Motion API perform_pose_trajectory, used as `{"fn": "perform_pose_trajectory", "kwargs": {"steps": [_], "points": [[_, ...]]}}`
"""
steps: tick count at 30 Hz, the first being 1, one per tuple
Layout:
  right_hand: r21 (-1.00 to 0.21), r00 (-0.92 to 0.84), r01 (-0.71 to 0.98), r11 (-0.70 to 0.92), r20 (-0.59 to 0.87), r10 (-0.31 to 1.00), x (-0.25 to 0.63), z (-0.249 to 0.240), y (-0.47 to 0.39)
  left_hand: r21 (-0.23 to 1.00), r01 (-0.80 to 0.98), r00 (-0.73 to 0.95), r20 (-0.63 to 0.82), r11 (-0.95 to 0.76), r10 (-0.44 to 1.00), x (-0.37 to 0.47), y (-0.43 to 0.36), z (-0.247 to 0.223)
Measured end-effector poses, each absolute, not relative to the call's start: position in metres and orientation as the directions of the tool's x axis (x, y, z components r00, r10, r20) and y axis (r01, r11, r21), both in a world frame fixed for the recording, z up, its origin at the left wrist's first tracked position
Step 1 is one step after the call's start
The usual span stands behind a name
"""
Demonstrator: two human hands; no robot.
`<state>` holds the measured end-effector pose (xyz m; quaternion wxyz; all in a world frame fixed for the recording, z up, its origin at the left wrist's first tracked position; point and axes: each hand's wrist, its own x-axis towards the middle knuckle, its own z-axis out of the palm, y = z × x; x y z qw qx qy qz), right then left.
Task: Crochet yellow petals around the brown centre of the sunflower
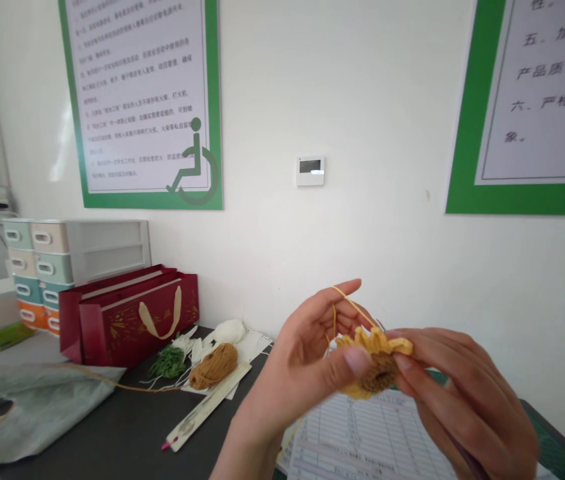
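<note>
A crocheted flower (pixel 377 363) with yellow petals and a brown centre is up in front of me. My left hand (pixel 307 353) pinches its left edge with the thumb. Yellow yarn (pixel 355 307) passes over the raised left index finger and down to the petals. On the flower's right side, my right hand (pixel 467 393) has its fingertips close together at the petals. It grips a crochet hook (pixel 380 325), whose thin metal tip shows at the top edge of the flower; most of the shaft is hidden by the fingers.
Printed sheets (pixel 352 433) lie beneath my hands. To the left are a brown yarn ball (pixel 215 365), green yarn (pixel 167 361), white yarn (pixel 230 331), a bookmark-like strip (pixel 207 407), grey cloth (pixel 57 407), red gift bags (pixel 132 320) and a drawer unit (pixel 107 250) against the wall.
</note>
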<state>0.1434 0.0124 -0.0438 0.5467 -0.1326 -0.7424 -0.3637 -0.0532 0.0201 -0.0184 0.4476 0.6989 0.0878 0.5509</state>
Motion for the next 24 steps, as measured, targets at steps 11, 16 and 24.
{"fn": "perform_pose_trajectory", "kwargs": {"steps": [11, 16, 24], "points": [[0.204, -0.060, 0.441, 0.874, 0.978, -0.198, 0.141, -0.055, 0.019, 0.630, -0.633, 0.168, 0.678, -0.449, 0.715, -0.017, -0.003, -0.030], [0.136, -0.038, 0.429, 0.893, 0.991, -0.132, 0.140, -0.057, 0.013, 0.701, -0.522, 0.158, 0.639, -0.486, 0.752, -0.022, -0.016, -0.024], [0.141, -0.052, 0.482, 0.865, 0.990, -0.132, 0.131, -0.045, 0.009, 0.727, -0.575, 0.126, 0.532, -0.375, 0.838, -0.016, -0.022, -0.016]]}}
